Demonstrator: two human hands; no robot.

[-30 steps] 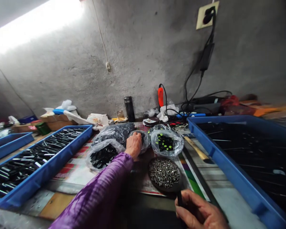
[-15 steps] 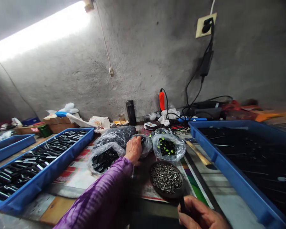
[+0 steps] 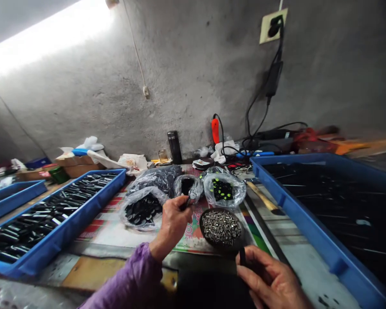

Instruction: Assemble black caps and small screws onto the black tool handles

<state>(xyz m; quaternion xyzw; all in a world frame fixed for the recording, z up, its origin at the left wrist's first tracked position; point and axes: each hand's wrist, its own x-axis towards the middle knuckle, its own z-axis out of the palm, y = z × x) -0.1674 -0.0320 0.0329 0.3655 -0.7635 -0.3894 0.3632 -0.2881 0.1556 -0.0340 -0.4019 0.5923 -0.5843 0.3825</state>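
My left hand point(image 3: 175, 221), in a purple sleeve, is over the middle of the table with its fingers pinched on a small dark piece point(image 3: 185, 204). Just behind it stands a small plastic bag point(image 3: 197, 187) of black parts. At the lower right my right hand point(image 3: 270, 274) grips a black strip point(image 3: 242, 256) between thumb and fingers. Between the hands, slightly farther back, lies a dark bowl point(image 3: 203, 237) full of small metal rivets. An open bag of black discs point(image 3: 143, 209) is left of my left hand; a bag with black and green pieces point(image 3: 225, 191) sits behind the bowl.
A blue tray point(image 3: 93, 193) of black handle-like pieces stands on the left, and a larger blue tray point(image 3: 304, 227) of dark items on the right. A hammer with a wooden handle point(image 3: 262, 197) lies beside it. A black flask point(image 3: 174, 148) stands by the wall.
My left hand has come out of the small bag toward me, now with a small dark piece in its fingers. My right hand still holds the black strip, slightly higher in view.
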